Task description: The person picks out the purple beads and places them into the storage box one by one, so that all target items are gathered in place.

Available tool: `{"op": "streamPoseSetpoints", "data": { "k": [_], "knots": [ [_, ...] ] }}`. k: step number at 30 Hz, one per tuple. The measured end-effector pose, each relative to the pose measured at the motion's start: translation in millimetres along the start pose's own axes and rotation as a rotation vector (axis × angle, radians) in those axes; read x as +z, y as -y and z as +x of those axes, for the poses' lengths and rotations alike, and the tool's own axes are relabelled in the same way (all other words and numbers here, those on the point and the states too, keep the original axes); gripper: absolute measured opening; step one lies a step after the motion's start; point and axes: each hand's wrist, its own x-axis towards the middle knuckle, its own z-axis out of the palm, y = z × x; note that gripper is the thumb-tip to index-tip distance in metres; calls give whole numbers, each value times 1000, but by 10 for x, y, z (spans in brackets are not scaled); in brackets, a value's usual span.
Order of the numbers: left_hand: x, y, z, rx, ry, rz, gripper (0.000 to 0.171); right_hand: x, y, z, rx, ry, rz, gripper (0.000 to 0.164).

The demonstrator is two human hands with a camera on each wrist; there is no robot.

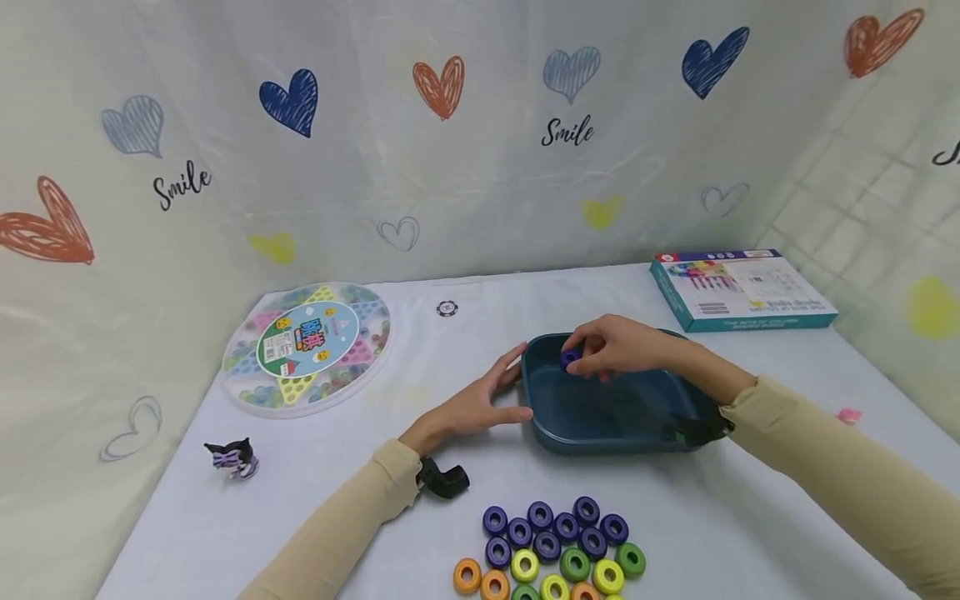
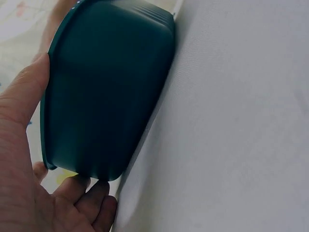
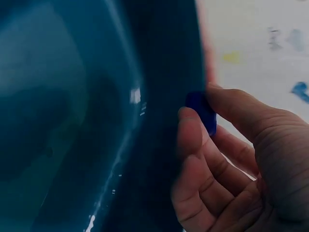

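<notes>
A dark teal plastic basin (image 1: 592, 417) sits on the white table. My left hand (image 1: 480, 398) holds its left end, and in the left wrist view the thumb (image 2: 31, 84) lies at the rim with the fingers bent at the other corner. Over the basin's far left part, my right hand (image 1: 618, 346) pinches a purple ring (image 1: 569, 358) between thumb and fingers. That ring looks dark blue (image 3: 202, 112) in the right wrist view, close to the basin's wall. Nearer to me on the table lie several more purple rings (image 1: 547, 546).
Yellow (image 1: 525, 566), green (image 1: 631, 560) and orange rings (image 1: 467, 575) lie at the near edge. A round marble game board (image 1: 352, 367) is at the left, with a small black-and-purple figurine (image 1: 234, 458) before it. A flat game box (image 1: 750, 292) stands back right; a chip (image 1: 447, 308) lies further back.
</notes>
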Motion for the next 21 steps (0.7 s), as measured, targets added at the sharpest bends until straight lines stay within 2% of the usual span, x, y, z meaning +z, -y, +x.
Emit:
{"op": "streamPoseSetpoints", "data": {
  "k": [5, 10, 17, 21],
  "knots": [
    [13, 16, 24, 17, 14, 8, 89, 79, -57, 297, 21, 75, -20, 38],
    [15, -5, 33, 17, 30, 25, 88, 214, -12, 437, 39, 142, -94, 35],
    [-2, 1, 23, 14, 11, 30, 87, 284, 51, 494, 74, 100, -134, 35],
    [-21, 183, 41, 14, -16, 30, 88, 273, 67, 529, 87, 83, -85, 35]
  ]
}}
